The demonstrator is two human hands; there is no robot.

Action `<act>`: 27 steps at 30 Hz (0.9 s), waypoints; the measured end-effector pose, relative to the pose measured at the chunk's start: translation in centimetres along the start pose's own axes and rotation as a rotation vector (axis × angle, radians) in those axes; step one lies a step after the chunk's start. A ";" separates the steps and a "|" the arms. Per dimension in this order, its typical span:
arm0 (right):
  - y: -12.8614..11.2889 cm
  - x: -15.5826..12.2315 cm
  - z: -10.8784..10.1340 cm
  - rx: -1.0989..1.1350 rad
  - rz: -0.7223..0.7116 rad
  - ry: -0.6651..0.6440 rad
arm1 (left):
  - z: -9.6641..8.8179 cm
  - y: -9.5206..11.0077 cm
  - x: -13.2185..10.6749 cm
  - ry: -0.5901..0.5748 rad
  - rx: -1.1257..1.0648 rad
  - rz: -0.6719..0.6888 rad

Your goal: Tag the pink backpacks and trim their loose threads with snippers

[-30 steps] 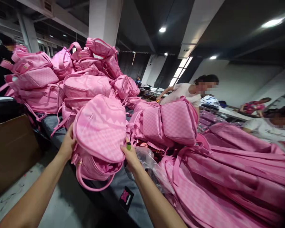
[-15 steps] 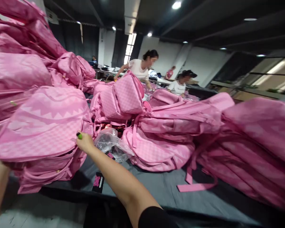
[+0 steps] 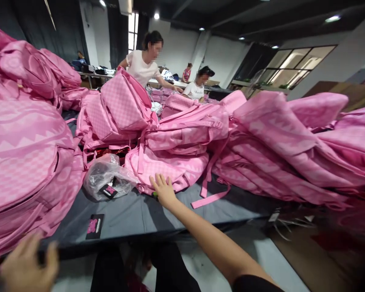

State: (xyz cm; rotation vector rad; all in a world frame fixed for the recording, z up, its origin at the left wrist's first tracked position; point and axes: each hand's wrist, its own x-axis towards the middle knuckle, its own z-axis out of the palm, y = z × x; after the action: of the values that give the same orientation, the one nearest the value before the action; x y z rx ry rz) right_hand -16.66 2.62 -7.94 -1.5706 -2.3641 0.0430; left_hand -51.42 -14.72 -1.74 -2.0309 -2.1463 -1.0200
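The left hand (image 3: 28,263), blurred and cut off below, is released, fingers apart, before the lower edge of a large pink backpack (image 3: 24,158), itself cropped at left; contact is unclear. Between the hands, a black card (image 3: 95,226) lies on the grey-covered table (image 3: 130,219). The right hand (image 3: 165,194), fingers spread, grasps a small green item (image 3: 155,194), mostly hidden, at the front of a checked pink backpack (image 3: 161,164); whether fingertips press it cannot be told. Left of that hand is a crumpled clear bag (image 3: 105,176). Beyond both, a person in white (image 3: 141,67) is partly hidden behind stacked backpacks (image 3: 124,101).
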 end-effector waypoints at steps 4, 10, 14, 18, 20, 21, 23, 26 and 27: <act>-0.2 -0.5 0.3 0.036 -0.049 0.083 | 8.6 5.4 1.7 -0.075 0.228 0.372; 5.6 -2.5 -5.8 0.137 0.068 0.312 | 16.7 6.1 10.3 -0.298 0.576 0.069; 11.3 -7.9 -8.4 0.218 0.163 0.429 | 17.2 3.9 13.6 -0.303 0.605 -0.048; 11.3 -17.3 -6.1 0.515 -0.047 0.424 | 17.4 4.0 16.8 -0.373 0.615 -0.115; 10.3 -21.5 -4.7 0.601 -0.045 0.423 | 16.7 4.2 17.9 -0.427 0.618 -0.111; 9.7 -23.2 -4.3 0.643 -0.040 0.414 | 16.2 4.3 18.1 -0.453 0.621 -0.103; 9.0 -25.6 -4.0 0.739 -0.044 0.338 | 14.8 5.0 17.8 -0.495 0.635 -0.085; 9.3 -27.4 -4.6 0.938 0.056 0.167 | 13.0 7.3 15.9 -0.515 0.650 -0.032; 9.8 -27.6 -4.7 1.027 0.159 0.170 | 12.8 8.5 15.1 -0.515 0.646 0.012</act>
State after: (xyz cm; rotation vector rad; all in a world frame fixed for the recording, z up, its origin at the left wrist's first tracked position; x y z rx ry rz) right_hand 3.17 -19.09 -11.67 -1.1368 -1.5984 0.9427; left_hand -40.85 4.01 -1.56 -2.0768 -2.2329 0.2428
